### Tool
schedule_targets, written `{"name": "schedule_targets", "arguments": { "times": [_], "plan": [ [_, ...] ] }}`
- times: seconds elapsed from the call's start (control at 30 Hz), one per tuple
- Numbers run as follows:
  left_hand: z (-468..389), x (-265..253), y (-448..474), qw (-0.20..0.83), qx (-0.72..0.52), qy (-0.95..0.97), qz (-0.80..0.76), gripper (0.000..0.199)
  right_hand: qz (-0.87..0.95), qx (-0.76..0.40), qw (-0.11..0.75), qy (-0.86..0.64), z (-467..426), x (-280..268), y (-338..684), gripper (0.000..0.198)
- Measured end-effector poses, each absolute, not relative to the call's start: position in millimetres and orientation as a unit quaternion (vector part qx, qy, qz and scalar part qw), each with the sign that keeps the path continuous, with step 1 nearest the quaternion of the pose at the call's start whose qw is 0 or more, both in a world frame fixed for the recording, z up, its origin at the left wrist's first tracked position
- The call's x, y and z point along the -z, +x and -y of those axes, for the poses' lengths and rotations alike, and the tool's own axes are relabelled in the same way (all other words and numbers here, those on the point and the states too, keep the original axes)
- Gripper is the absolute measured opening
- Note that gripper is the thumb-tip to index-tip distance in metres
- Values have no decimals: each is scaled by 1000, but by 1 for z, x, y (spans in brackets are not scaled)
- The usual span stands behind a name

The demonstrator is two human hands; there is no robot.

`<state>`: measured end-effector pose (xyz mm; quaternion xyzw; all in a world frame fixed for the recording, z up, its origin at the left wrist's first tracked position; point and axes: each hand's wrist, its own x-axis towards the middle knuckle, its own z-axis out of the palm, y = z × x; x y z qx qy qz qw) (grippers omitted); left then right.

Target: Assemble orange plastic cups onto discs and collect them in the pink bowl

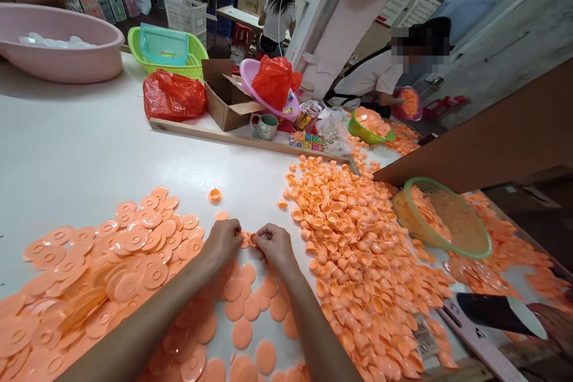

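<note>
My left hand (pixel 224 240) and my right hand (pixel 274 246) meet over the middle of the white table, fingertips pinched. The left fingers grip an orange plastic disc (pixel 245 239), partly covered by them. A small orange plastic cup (pixel 253 240) is pinched in the right fingers, close beside the disc. Left of my hands spreads a heap of flat orange discs (pixel 154 274) with raised rings. Smooth orange discs (pixel 242 334) lie between my forearms. Right of me is a large pile of small orange cups (pixel 358 250). One single cup (pixel 215 195) lies beyond my left hand.
A wooden strip (pixel 250 142) edges the table's far side, with a cardboard box (pixel 226 95), red bag (pixel 174 95) and mug (pixel 265 126) behind it. A pink basin (pixel 67 59) stands far left. A tilted green basket (pixel 483 245) and another person's hand (pixel 553 319) are at right.
</note>
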<state>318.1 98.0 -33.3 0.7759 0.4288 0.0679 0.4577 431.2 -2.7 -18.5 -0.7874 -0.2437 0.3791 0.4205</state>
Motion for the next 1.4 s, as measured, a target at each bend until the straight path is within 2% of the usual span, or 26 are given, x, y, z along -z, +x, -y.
{"name": "schedule_targets", "arguments": {
  "times": [0.17,0.5,0.87,1.07,1.23,1.4],
  "plan": [
    [-104,28,317,505,-55,748,-427,22,228,-382,421,-791,-7,25,424,8],
    [-122,27,314,512,-17,761,-398,21,296,-343,383,-805,-15,20,419,16],
    [-114,23,318,579,-34,693,-429,7,316,-316,370,-815,-17,23,413,15],
    [-104,31,316,547,-81,714,-431,10,330,-234,378,-833,-18,36,410,15],
    [-100,27,317,528,-95,720,-440,15,251,-351,390,-813,-27,31,411,15],
    [-103,23,304,480,-135,747,-440,15,264,-315,408,-816,-28,27,413,13]
  ]
}}
